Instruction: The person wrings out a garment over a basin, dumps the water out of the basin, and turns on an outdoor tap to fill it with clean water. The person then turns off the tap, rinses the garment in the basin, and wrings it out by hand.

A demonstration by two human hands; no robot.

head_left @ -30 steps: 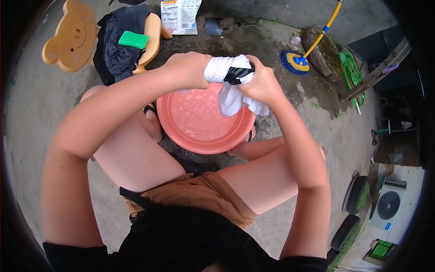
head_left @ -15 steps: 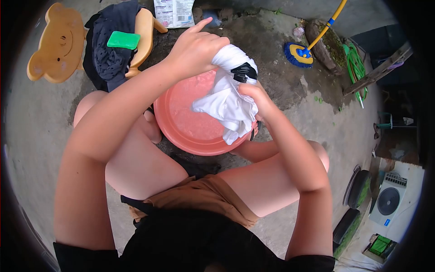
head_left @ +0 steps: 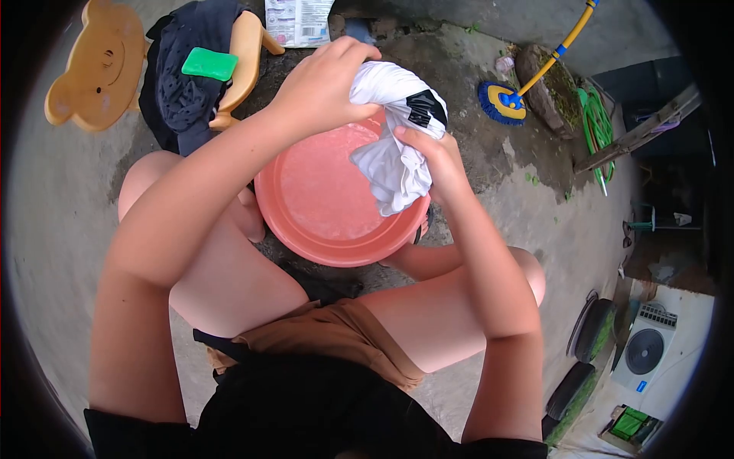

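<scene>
A bunched, twisted white garment with a black printed patch is held over the pink basin. My left hand grips its upper left end, thumb below and fingers over the top. On the other side, my right hand is closed around the cloth just under the black patch, thumb pressed on it. A loose part of the garment hangs down between the hands, over the basin's right side. What lies in the basin looks like a little cloudy water.
A yellow bear-faced chair at upper left carries dark clothes and a green soap bar. A white packet lies behind the basin. A blue-and-yellow mop, a rock and a green hose are at right.
My left hand has loosened from a fist around the twisted cloth to a wider grip. The garment has untwisted somewhat, its hanging part rising, and my right hand has shifted slightly up.
</scene>
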